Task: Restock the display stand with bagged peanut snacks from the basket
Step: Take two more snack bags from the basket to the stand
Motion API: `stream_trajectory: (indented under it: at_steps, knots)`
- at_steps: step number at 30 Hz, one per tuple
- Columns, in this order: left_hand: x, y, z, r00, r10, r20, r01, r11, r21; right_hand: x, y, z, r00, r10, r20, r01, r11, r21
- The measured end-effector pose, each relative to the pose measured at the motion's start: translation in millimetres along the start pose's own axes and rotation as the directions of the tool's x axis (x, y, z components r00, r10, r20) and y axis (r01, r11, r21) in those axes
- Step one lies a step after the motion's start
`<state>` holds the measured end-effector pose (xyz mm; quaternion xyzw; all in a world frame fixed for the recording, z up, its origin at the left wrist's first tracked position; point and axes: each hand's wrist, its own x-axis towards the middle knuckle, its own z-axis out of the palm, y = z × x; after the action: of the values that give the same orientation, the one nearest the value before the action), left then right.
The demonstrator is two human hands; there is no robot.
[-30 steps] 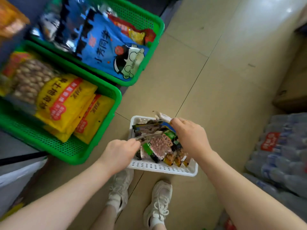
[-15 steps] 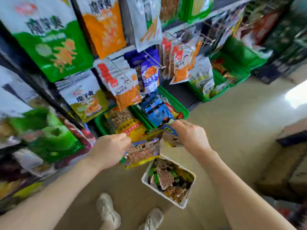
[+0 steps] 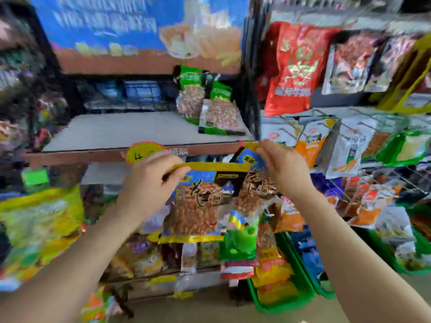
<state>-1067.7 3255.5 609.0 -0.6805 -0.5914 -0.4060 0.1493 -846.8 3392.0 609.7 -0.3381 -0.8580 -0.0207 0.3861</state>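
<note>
Both forearms are bare to the frame edge, with no sleeves, and the left hand point(image 3: 149, 183) and right hand point(image 3: 285, 167) are ungloved.

Two hands point(image 3: 149, 183), two held peanut bags point(image 3: 198, 206), two green-topped peanut bags point(image 3: 219, 113) on shelf point(image 3: 116, 131)

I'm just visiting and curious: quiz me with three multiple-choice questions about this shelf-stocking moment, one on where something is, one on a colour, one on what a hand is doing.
1. Where do the green-topped peanut bags stand?
A. right end of the shelf
B. floor
C. left end of the shelf

2. What colour is the top edge of the held peanut bag?
A. red
B. yellow
C. white

3. What is the left hand doing?
A. hanging empty
B. pressing the shelf
C. pinching the bag's top

Answers: A, they stand by the right upright; B, a yellow strip runs between the hands; C, its fingers close on that strip, as the right hand holds another bag.
</note>
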Motion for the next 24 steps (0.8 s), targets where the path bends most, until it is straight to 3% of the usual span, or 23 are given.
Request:
stream_trajectory:
  at_steps: [7,10,14,20,24]
  knots:
    - [33.2,-110.2,-99.1,0.984,0.022,-0.179,0.021,0.972,0.233,126.9,-102.8,50.2,0.980,-0.145,-0.134,0.151,0.988,0.034]
    - [64.7,-152.2,-131.0,0.967,0.049,-0.248,0.026,0.957,0.291,172.6,-121.6,61.6,0.971,-0.162,-0.178,0.157,0.987,-0.039]
    - [110.4,-212.9,-156.2,0.901,0.004,-0.433,0.159,0.927,0.340,223.6,-126.4,82.1,0.964,-0.202,-0.172,0.190,0.978,-0.084]
    - [159.1,-292.0,-114.6,0.908,-0.173,-0.380,0.348,0.817,0.460,288.8,-124.6,134.2,0.892,-0.431,-0.139,0.430,0.902,-0.040]
    - [194.7,-345.1,-87.7,0.905,-0.301,-0.299,0.416,0.769,0.485,322.6,-129.3,173.3,0.811,-0.579,-0.086,0.571,0.815,-0.102]
